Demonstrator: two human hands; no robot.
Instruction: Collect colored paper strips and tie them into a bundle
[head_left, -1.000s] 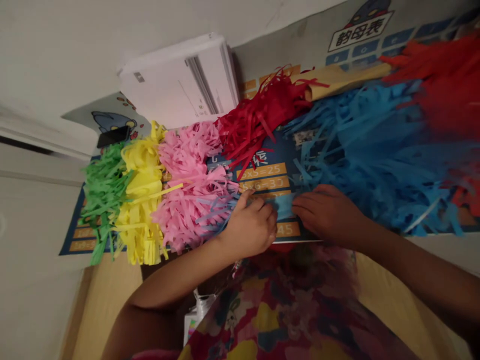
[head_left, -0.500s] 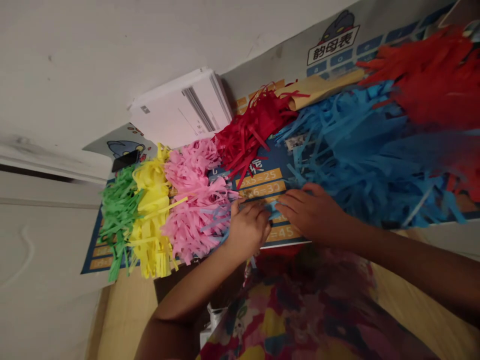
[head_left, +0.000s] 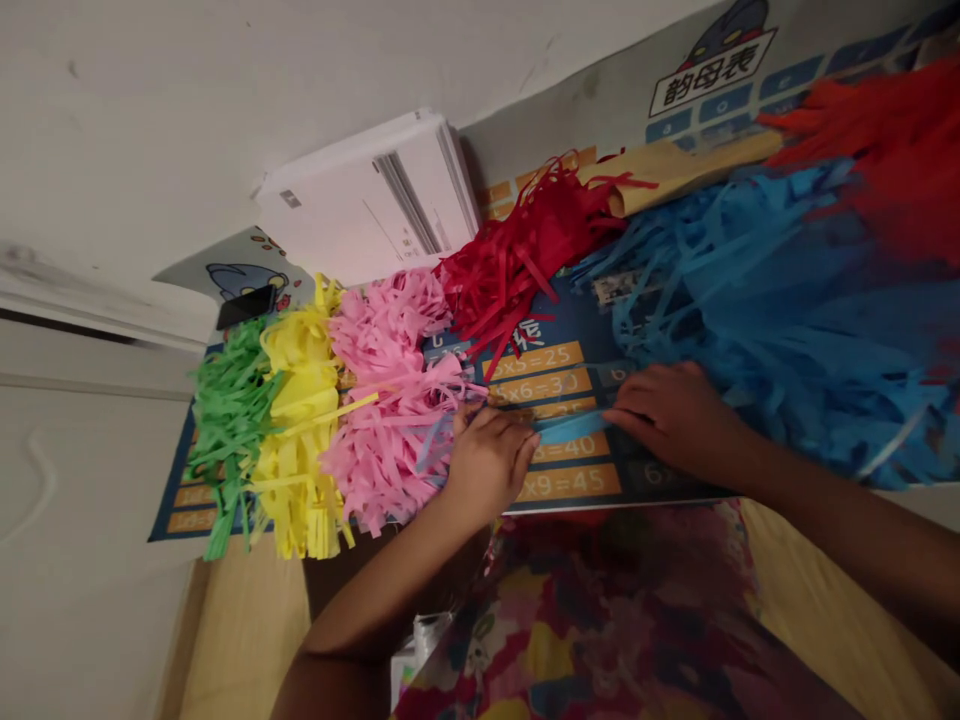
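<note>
My left hand (head_left: 491,458) closed over blue strip (head_left: 574,427); my right hand (head_left: 679,425) pinches other end. White box-shaped pack (head_left: 352,210) beyond pink fringe (head_left: 379,420); contents hidden.

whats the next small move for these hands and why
Perhaps a gentle twist by the right hand: the blue strip stretches between it and the curled left hand, so both sides look held steady enough to turn one.
</note>
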